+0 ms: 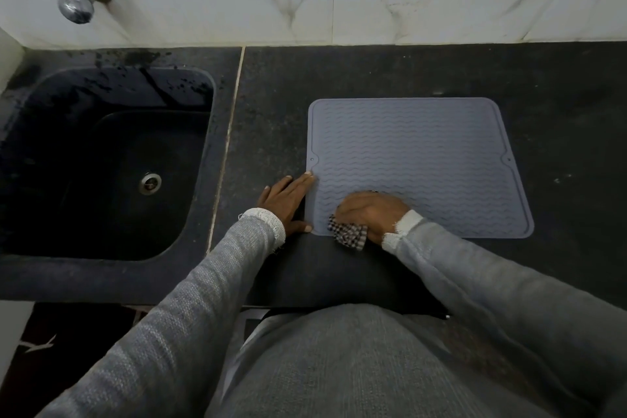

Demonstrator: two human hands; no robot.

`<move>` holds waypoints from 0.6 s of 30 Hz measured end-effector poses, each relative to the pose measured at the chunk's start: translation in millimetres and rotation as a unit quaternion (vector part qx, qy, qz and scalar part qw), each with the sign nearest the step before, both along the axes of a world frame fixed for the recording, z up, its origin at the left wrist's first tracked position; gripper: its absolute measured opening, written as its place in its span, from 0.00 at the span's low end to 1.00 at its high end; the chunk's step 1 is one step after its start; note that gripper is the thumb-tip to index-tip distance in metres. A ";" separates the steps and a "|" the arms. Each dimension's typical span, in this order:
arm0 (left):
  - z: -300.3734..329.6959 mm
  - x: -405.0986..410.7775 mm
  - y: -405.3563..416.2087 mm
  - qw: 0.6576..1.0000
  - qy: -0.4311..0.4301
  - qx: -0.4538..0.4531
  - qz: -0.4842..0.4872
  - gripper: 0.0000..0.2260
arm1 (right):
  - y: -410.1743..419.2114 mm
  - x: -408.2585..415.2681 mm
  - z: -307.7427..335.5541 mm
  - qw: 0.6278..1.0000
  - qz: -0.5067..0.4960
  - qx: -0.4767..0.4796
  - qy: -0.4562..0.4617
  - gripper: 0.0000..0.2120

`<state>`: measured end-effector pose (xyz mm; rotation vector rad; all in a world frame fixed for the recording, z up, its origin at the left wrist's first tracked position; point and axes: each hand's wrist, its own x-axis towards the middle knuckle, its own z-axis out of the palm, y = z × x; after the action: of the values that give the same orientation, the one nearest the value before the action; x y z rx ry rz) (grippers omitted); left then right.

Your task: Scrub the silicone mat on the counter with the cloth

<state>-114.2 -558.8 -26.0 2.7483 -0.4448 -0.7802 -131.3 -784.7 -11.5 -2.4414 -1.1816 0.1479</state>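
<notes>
Our right hand point(369, 210) bunches the checked cloth point(349, 236) at the mat point(417, 153)'s near-left corner; most of the mat lies ahead and rightward on the tabletop point(559, 105). Our left hand point(286, 202), fingers apparently flat, pins the left edge.

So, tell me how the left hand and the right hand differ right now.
The left hand lies flat with fingers straight, while the right hand is curled.
The left hand holds nothing; the right hand grips the checked cloth.
The left hand rests mostly on the dark counter, fingertips touching the mat's left edge; the right hand sits on the mat's near part.
Both wear grey sleeves with pale cuffs.
</notes>
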 end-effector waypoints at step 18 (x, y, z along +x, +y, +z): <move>2.6 -1.9 -0.8 1.000 -0.004 -0.001 0.007 0.45 | -30.7 -0.2 -21.7 0.997 0.037 -0.013 -0.073 0.14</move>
<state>-116.1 -559.6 -23.4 2.7507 -0.4260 -0.7642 -131.5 -815.4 -33.2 -2.4672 -1.3414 0.0069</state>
